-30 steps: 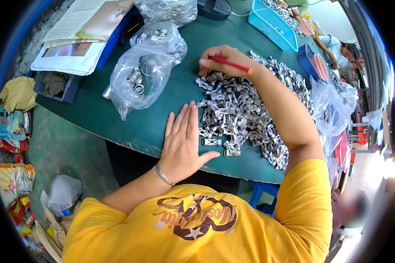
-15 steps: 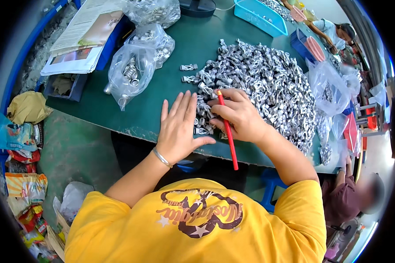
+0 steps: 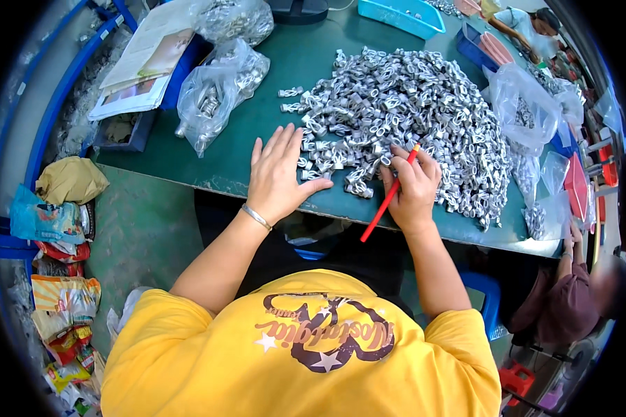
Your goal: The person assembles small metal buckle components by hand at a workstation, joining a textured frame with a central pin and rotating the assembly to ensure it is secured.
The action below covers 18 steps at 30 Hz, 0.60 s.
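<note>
A large heap of small grey metal parts with looped ends (image 3: 410,97) covers the middle and right of the green table (image 3: 240,156). My left hand (image 3: 277,177) lies flat beside the heap's near left edge, fingers stretched out and thumb pointing toward the parts. At the heap's near edge is my right hand (image 3: 416,191), with a slim red pen (image 3: 379,221) held between its fingers, slanting down to the left. Its fingertips touch or hover over loose parts; whether they pinch one I cannot tell. Two single parts (image 3: 290,92) lie off the heap's far left side.
Clear plastic bags of metal parts (image 3: 215,90) stand on the left, near papers (image 3: 142,69) on a blue bin. A turquoise tray (image 3: 402,19) sits at the back. More bags (image 3: 525,104) line the right. Two other people (image 3: 567,302) are at the right side.
My right hand has moved right along the heap's near edge, the red pen still in it. A few parts there have shifted. My left hand stays flat on the table; the whole view has shifted slightly.
</note>
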Available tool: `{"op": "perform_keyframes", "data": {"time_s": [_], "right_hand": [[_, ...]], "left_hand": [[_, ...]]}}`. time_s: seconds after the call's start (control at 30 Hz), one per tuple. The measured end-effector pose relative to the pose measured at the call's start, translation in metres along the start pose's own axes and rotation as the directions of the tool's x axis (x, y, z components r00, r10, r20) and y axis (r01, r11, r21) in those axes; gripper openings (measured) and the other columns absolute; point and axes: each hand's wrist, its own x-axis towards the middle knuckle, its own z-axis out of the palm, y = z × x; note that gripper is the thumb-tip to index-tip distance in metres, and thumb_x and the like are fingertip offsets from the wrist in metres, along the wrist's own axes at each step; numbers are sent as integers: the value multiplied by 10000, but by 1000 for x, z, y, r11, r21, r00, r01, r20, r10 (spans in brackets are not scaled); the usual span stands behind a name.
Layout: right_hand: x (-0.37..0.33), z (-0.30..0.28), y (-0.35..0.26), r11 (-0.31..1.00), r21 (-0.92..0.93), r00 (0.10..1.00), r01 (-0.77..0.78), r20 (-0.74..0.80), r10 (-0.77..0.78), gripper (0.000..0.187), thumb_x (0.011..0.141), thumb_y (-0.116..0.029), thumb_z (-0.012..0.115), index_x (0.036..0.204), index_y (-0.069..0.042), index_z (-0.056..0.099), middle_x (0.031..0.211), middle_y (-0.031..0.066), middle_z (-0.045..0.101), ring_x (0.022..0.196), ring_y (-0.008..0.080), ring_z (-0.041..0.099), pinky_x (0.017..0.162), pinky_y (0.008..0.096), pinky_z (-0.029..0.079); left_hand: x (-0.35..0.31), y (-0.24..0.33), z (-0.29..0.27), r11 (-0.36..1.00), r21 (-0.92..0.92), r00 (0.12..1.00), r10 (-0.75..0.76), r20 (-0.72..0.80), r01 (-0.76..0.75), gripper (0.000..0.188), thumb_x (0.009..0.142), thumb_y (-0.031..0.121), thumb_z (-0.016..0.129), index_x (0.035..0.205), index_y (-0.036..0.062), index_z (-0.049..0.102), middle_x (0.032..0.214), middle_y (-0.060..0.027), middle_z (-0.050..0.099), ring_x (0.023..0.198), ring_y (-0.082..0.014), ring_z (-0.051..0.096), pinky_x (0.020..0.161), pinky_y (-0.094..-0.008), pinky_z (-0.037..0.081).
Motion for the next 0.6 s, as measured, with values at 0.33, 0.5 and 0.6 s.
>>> {"op": "perform_keyframes", "data": {"time_s": [0.33,0.5,0.6], "right_hand": [[56,2,29,960,276,985,-36,-155,81,178,711,10,688,845,-71,602,828,63,656,691,247,557,679,358,401],[132,45,47,979,203,990,33,130,-61,110,725,-45,627,797,-87,556,717,95,611,735,311,584,673,398,414],[150,73,52,996,89,938,-11,345,-20,92,744,-69,607,816,-87,553,741,126,629,768,342,607,679,428,430]], "left_hand": [[-1,1,1,1000,-22,1000,-7,-18,7,927,625,579,741,1284,-16,474,1352,-204,461,1301,-344,382,1084,-518,224],[-1,3,-3,998,-52,1000,-23,-20,22,922,615,570,752,1279,-10,482,1350,-200,464,1297,-343,387,1086,-513,225],[1,3,0,997,-65,1000,-31,3,31,918,605,560,763,1275,-4,487,1345,-199,468,1294,-344,389,1088,-511,224]]}}
